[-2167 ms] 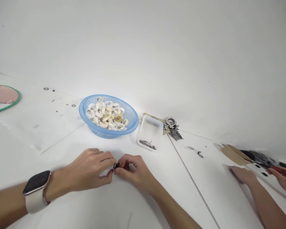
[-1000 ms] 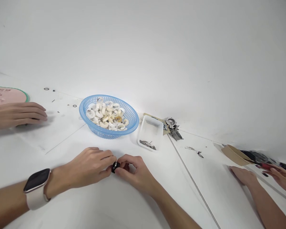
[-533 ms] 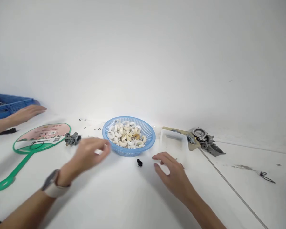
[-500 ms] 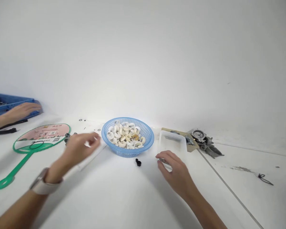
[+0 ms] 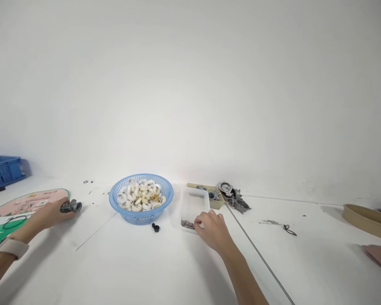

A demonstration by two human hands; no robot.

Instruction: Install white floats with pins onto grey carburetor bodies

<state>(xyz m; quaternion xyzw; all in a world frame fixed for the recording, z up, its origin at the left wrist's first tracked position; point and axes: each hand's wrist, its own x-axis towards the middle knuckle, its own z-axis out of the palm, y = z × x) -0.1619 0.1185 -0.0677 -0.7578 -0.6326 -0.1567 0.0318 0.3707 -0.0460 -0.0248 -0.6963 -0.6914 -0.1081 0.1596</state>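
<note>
At the left, my left hand [image 5: 52, 213] has its fingers closed around a small grey metal part [image 5: 72, 206] with a round tubular end, close to the table top. My right hand [image 5: 212, 230] is at the near right corner of a white plastic tray [image 5: 194, 193]. Its thumb and fingers are pinched together beside a pile of thin dark metal pins [image 5: 187, 224] inside the tray; what they hold is too small to tell. Between my hands stands a light blue basket [image 5: 142, 218] with many white and yellowish curved pieces [image 5: 142, 197].
A small black part [image 5: 155, 228] lies before the basket. Behind the tray are a yellowish bin [image 5: 216, 204] and grey metal castings [image 5: 234, 197]. A green-edged fan [image 5: 34, 199] and blue crate [image 5: 6, 171] are left; a tan round container [image 5: 365, 220] and black loop [image 5: 289, 230] right.
The view has swung right. My left hand has gone down to the grey metal part and gripped it. My right hand has reached into the tray's near end. Another person's hand has left the view.
</note>
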